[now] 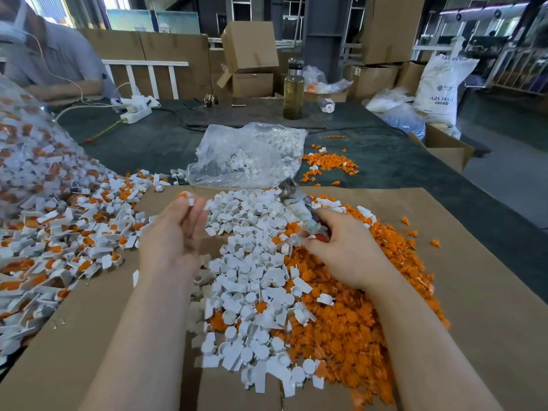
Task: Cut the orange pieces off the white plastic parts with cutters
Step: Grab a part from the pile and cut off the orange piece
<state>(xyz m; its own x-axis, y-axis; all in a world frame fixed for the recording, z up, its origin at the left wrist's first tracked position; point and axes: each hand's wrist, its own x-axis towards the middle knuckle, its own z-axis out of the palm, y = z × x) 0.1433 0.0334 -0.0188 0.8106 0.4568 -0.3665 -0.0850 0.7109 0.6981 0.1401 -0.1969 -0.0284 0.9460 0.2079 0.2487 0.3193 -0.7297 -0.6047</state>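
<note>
Your left hand [175, 229] pinches a white plastic part [187, 198] at its fingertips; your right hand [341, 247] grips the cutters [296, 203] above the cut pieces.

1. Your table [370, 161] is covered in dark green cloth.
2. A flattened cardboard sheet [480, 292] lies across its near end.
3. Farther back, directly on the cloth, you have a clear plastic bag [252, 152], scattered orange pieces [329, 164], a bottle [293, 90] and a white power strip [136, 112].
</note>
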